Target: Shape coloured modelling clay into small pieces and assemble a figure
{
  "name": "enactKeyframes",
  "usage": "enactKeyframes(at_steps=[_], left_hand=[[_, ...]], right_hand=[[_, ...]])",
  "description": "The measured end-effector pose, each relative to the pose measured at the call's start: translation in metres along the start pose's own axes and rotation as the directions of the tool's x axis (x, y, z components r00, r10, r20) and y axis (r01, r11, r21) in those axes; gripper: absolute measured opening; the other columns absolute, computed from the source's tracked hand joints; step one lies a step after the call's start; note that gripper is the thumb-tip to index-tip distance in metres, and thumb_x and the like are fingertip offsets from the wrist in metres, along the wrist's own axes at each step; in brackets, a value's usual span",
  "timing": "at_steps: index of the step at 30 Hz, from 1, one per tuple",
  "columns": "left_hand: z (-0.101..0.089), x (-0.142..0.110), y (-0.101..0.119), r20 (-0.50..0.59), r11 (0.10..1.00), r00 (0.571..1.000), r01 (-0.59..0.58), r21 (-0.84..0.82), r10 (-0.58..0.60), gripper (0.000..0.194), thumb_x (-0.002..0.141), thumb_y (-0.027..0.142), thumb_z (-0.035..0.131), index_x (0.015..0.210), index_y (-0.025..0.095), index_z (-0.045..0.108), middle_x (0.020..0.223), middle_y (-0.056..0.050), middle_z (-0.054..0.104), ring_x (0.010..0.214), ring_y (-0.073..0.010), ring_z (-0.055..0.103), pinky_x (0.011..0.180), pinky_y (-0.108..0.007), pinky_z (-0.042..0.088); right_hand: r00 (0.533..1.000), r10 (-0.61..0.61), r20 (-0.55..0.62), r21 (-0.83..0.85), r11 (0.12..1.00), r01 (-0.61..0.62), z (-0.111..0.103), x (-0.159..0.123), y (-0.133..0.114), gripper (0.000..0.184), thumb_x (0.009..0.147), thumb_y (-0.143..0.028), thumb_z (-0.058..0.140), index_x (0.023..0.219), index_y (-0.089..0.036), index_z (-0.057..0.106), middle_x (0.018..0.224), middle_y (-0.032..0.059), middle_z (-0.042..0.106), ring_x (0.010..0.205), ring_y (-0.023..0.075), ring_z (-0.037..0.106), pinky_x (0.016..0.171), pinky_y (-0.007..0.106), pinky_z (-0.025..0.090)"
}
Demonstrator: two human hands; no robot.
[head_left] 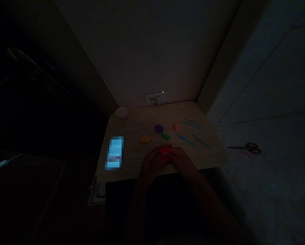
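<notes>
A lump of red modelling clay is held between my two hands, over the front part of a small wooden table. My left hand cups it from the left, fingers curled around its side. From the right, my right hand presses on it with thumb and fingers. Just beyond the hands lie a green piece of clay, a dark purple piece, an orange piece and a pink ball. Dim light hides the finer finger detail.
Several thin blue sticks or tools lie at the table's right. A lit phone rests at the left, a pale cup at the back left corner. Scissors lie right of the table. A wall socket sits behind.
</notes>
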State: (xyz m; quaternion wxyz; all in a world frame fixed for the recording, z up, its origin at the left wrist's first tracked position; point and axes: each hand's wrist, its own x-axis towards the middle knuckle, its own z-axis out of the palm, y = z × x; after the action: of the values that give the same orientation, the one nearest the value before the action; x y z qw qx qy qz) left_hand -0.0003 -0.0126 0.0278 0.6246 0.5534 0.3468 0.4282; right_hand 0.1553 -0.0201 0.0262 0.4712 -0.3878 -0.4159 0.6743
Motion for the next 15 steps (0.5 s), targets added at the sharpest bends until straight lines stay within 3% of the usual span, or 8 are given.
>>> enactKeyframes(at_steps=[4, 7, 11, 15], left_hand=[[0.0, 0.003, -0.002, -0.075, 0.999, 0.997, 0.002, -0.034, -0.004, 0.062, 0.082, 0.068, 0.075, 0.119, 0.019, 0.081, 0.126, -0.018, 0.077, 0.11, -0.0333, 0.075, 0.096, -0.045, 0.06], [-0.002, 0.006, -0.005, -0.179, 0.995, 0.982, 0.042, -0.088, -0.057, 0.053, 0.079, 0.064, 0.079, 0.102, 0.017, 0.084, 0.115, -0.018, 0.081, 0.099, -0.0309, 0.077, 0.088, -0.042, 0.063], [-0.001, 0.008, -0.007, -0.337, 0.995, 0.938, 0.066, -0.069, -0.086, 0.036, 0.072, 0.049, 0.084, 0.088, 0.017, 0.083, 0.105, -0.015, 0.083, 0.093, -0.0299, 0.079, 0.079, -0.039, 0.064], [0.005, 0.011, -0.01, -0.494, 1.0, 0.869, 0.019, 0.022, -0.006, 0.02, 0.066, 0.034, 0.084, 0.075, 0.017, 0.08, 0.09, -0.012, 0.083, 0.084, -0.0275, 0.079, 0.074, -0.037, 0.064]], right_hand=[[0.994, 0.063, 0.087, 0.05, 0.996, -0.068, 0.003, 0.002, 0.005, 0.052, 0.084, -0.069, 0.075, 0.084, -0.017, 0.077, 0.066, 0.0027, 0.072, 0.06, 0.019, 0.071, 0.067, 0.035, 0.062], [0.989, 0.085, 0.122, 0.118, 0.988, -0.1, 0.002, -0.001, 0.007, 0.048, 0.082, -0.064, 0.08, 0.097, -0.019, 0.08, 0.086, 0.0066, 0.079, 0.076, 0.022, 0.076, 0.076, 0.039, 0.064], [0.987, 0.097, 0.127, 0.244, 0.962, -0.126, 0.0, -0.003, 0.013, 0.051, 0.08, -0.059, 0.085, 0.114, -0.021, 0.078, 0.109, 0.0097, 0.08, 0.093, 0.0258, 0.077, 0.081, 0.042, 0.065], [0.997, 0.039, 0.072, 0.171, 0.984, -0.051, 0.002, 0.004, 0.022, 0.045, 0.075, -0.048, 0.09, 0.109, -0.021, 0.079, 0.097, 0.0054, 0.081, 0.082, 0.0197, 0.076, 0.077, 0.034, 0.063]])
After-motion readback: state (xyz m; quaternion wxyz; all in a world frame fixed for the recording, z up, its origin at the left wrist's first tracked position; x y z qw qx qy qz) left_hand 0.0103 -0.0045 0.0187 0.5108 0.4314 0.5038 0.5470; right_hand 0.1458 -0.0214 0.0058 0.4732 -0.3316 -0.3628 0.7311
